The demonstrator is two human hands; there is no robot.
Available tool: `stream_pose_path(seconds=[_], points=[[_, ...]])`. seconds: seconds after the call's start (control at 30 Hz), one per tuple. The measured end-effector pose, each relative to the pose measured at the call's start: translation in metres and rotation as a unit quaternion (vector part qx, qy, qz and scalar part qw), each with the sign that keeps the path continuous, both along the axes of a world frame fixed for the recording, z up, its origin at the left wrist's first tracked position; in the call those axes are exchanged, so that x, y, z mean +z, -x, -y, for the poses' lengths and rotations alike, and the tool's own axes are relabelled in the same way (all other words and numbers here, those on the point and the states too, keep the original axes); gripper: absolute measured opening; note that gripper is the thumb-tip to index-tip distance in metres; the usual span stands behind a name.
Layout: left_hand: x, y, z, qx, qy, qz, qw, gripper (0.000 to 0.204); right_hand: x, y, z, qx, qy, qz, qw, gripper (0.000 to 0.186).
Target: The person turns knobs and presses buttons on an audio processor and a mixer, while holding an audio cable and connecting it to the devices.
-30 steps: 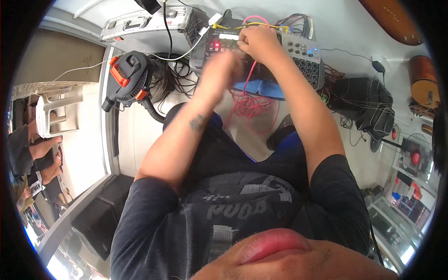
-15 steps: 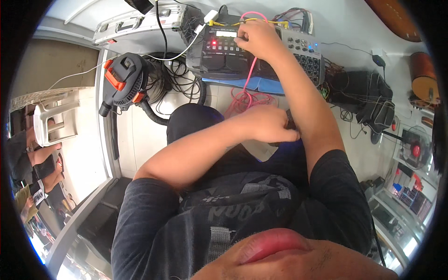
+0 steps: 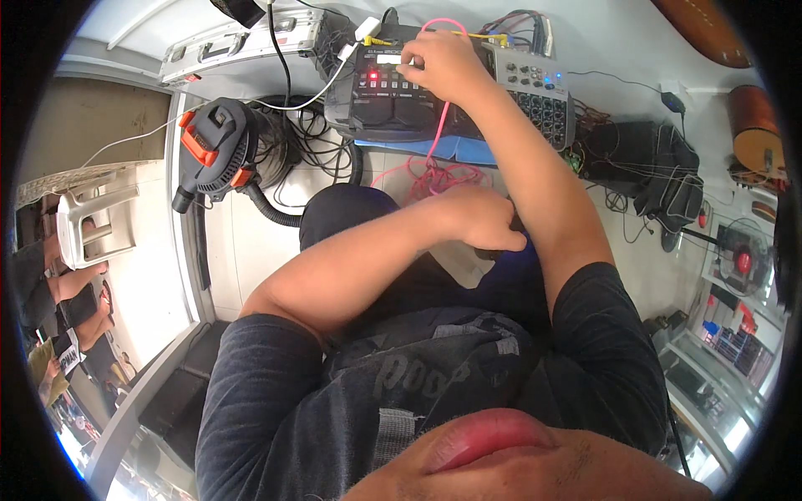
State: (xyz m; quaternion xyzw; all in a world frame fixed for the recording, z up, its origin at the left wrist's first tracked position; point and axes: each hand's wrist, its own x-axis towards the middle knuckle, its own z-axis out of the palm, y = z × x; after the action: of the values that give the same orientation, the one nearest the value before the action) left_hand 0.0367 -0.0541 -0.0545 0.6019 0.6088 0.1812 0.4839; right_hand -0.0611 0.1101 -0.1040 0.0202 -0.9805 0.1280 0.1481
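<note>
My right hand (image 3: 447, 65) is over the top panel of a black multi-effects pedal (image 3: 380, 113). Its thumb and forefinger are pinched together beside the small lit screen (image 3: 389, 59), and whatever lies between the fingertips is hidden. A red light glows on the panel below the screen. Close to my lap, my left hand (image 3: 483, 219) is curled around something dark that its fingers mostly cover, passing under my right forearm. A pink cable (image 3: 439, 134) loops up behind my right hand and runs down from the pedal to a loose coil on the floor.
Right of the pedal stands a grey mixer (image 3: 535, 96) with knobs and blue lights. A black and orange vacuum cleaner (image 3: 219, 146) and tangled black cables are at the left. A silver case (image 3: 242, 46) lies behind. Black bags (image 3: 635, 159) and a fan (image 3: 743, 259) stand at the right.
The whole view has shifted slightly, so the pedal and mixer appear a little farther left. Both hands keep nearly the same places and finger poses.
</note>
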Motion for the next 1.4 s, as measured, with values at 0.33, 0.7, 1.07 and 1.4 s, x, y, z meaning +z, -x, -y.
stream_pose_path(seconds=[0.33, 0.7, 1.07, 1.4], points=[[0.003, 0.000, -0.002, -0.031, 0.028, -0.017, 0.999, 0.062, 0.001, 0.011, 0.006, 0.012, 0.078, 0.037, 0.996, 0.029], [0.001, -0.001, -0.002, -0.052, 0.029, -0.045, 0.997, 0.066, 0.001, 0.025, 0.013, 0.043, 0.003, -0.012, 0.999, 0.031], [0.006, -0.001, -0.002, -0.036, 0.032, -0.035, 0.998, 0.062, 0.006, 0.035, 0.020, 0.048, 0.004, 0.052, 0.997, 0.027], [0.010, 0.001, -0.002, -0.046, 0.027, -0.049, 0.997, 0.066, 0.014, 0.044, 0.022, 0.076, 0.021, 0.100, 0.992, 0.030]])
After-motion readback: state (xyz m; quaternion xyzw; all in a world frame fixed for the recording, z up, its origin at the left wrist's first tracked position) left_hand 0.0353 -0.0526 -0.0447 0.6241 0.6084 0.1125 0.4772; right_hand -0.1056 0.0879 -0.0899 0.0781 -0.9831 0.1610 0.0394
